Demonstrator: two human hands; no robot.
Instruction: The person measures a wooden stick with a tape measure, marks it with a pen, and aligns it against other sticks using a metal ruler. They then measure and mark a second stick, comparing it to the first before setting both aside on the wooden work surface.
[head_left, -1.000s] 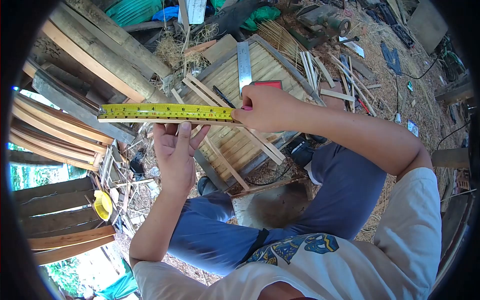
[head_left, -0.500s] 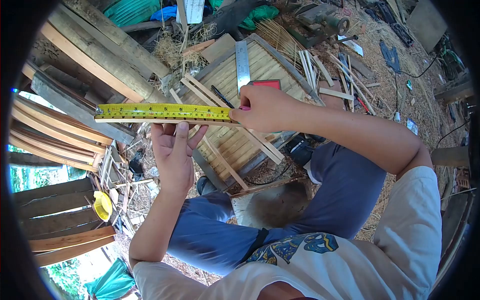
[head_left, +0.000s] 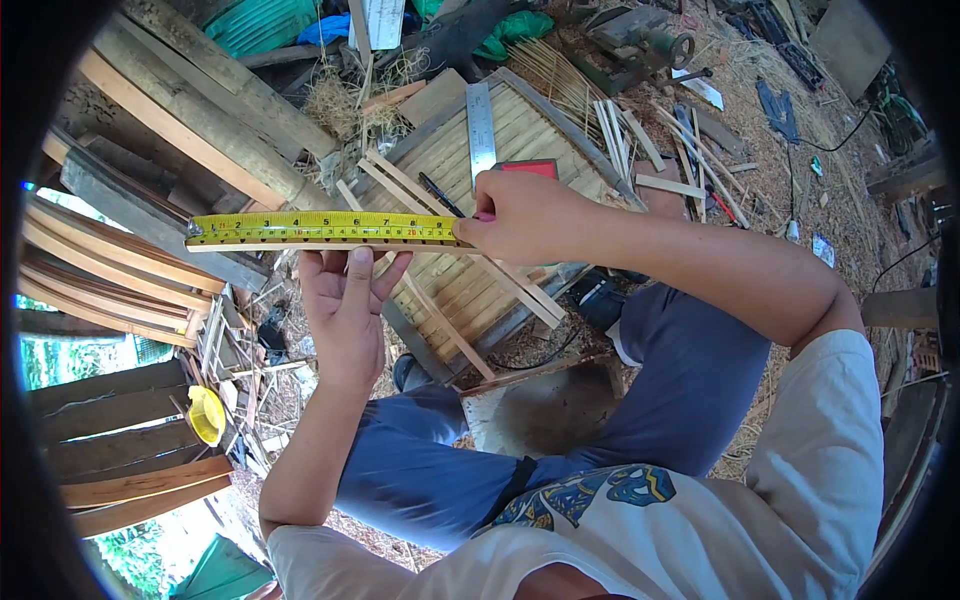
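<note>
My left hand (head_left: 346, 300) is raised palm toward me, its fingertips holding a thin wooden strip (head_left: 300, 247) from below. A yellow tape measure blade (head_left: 320, 227) lies flat along the top of the strip, its hook at the strip's left end. My right hand (head_left: 522, 215) is closed on the tape measure's case, hidden in my fist, and pinches the right end of the strip and blade together. Both hands are held above my knees.
Beneath my hands lies a woven bamboo panel (head_left: 520, 140) carrying a steel ruler (head_left: 481, 120), a black pen (head_left: 440, 193), a red object (head_left: 530, 167) and loose slats. Bamboo poles and planks (head_left: 190, 100) are stacked left. A machine (head_left: 645, 35) and scattered sticks lie at the top right.
The strip, the tape and both hands have drifted slightly left; otherwise the hold is the same.
</note>
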